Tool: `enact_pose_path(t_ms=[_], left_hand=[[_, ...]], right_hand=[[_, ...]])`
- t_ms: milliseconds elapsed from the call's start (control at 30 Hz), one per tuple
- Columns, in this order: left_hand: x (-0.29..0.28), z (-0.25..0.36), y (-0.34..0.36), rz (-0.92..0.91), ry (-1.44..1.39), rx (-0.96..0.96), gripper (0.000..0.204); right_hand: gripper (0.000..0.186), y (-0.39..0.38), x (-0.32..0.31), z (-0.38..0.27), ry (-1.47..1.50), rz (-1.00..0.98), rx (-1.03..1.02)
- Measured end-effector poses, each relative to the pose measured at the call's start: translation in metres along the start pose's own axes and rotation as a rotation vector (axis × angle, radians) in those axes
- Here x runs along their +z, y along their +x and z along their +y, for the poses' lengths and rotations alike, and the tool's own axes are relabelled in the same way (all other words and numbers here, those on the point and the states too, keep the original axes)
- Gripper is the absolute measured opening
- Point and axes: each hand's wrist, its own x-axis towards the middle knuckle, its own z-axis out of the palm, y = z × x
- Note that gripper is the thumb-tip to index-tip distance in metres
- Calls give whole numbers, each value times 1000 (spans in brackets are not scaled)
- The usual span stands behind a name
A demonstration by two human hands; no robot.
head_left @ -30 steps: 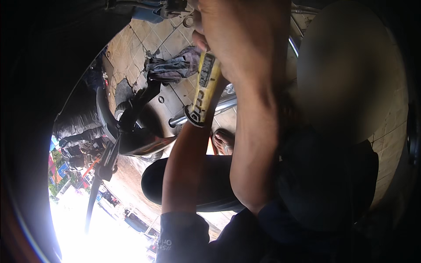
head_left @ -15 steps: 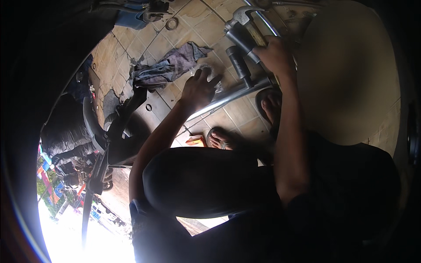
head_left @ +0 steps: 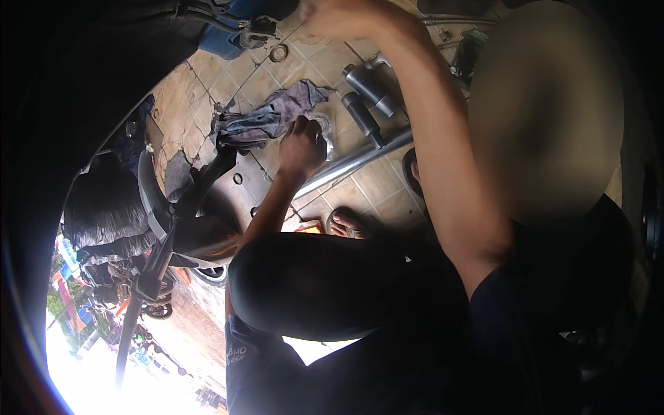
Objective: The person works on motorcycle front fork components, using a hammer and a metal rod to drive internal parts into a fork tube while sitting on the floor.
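Observation:
My left hand (head_left: 303,148) is closed, fingers curled, just above the tiled floor. Beside its fingers lies a clear plastic packet (head_left: 328,138); what the fingers grip, if anything, is hidden. My right hand (head_left: 333,19) reaches far forward to the upper edge of the view. It is blurred and partly cut off, so its grip does not show. No hammer is visible now. Between my arms a shiny metal tube (head_left: 356,162) lies slantwise, touching a slim dark cylinder (head_left: 361,119). A thicker dark grey cylinder (head_left: 370,90) rests beyond that.
A crumpled grey-purple cloth (head_left: 273,119) lies beyond my left hand. Farther off are a metal ring (head_left: 279,53) and a blue container (head_left: 223,43). An orange-yellow box (head_left: 309,227) sits by my sandalled foot (head_left: 344,225). Motorcycle parts (head_left: 155,228) stand at left.
My right hand has swung forward and left to the upper edge; the hammer it held is out of sight. My left hand's spread fingers have curled closed by the packet.

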Motion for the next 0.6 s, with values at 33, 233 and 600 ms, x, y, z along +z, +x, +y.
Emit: enact_pose_path(t_ms=[33, 233, 600], left_hand=[[10, 11, -2, -66, -3, -109, 23], [46, -3, -38, 47, -121, -475, 68], [68, 1, -49, 275, -402, -476, 21]], right_hand=[[30, 27, -11, -9, -177, -32, -90], [27, 32, -20, -94, -1082, -465, -397], [22, -22, 119, 78, -555, -721, -580]])
